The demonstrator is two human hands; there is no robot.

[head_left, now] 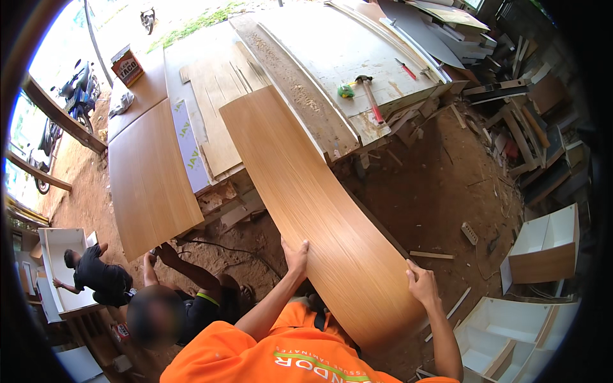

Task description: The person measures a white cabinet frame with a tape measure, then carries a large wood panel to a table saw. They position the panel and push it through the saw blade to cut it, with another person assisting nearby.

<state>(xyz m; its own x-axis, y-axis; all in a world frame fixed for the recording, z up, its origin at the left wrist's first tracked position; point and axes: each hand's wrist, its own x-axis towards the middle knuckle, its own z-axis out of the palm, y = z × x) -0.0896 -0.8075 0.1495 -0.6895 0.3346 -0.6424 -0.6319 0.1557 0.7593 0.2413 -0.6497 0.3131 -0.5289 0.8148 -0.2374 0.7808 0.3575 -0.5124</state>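
A long, flexible wood-grain laminate sheet [322, 210] stretches from the workbench down to my body. Its far end rests on the bench, while the near part bends downward off the bench's edge. My left hand [295, 256] grips the sheet's left edge, thumb on top. Across from it, my right hand [421, 283] is closed on the right edge near the lower end. Fingers beneath the sheet are hidden on both sides.
A hammer [370, 99], a green tape roll [345, 91] and a red-handled tool [405, 69] lie on the white board [332, 57]. At left, a co-worker [198, 306] is beside another wood-grain sheet [150, 179]. White cabinets [543, 249] and offcuts [523, 121] stand at right.
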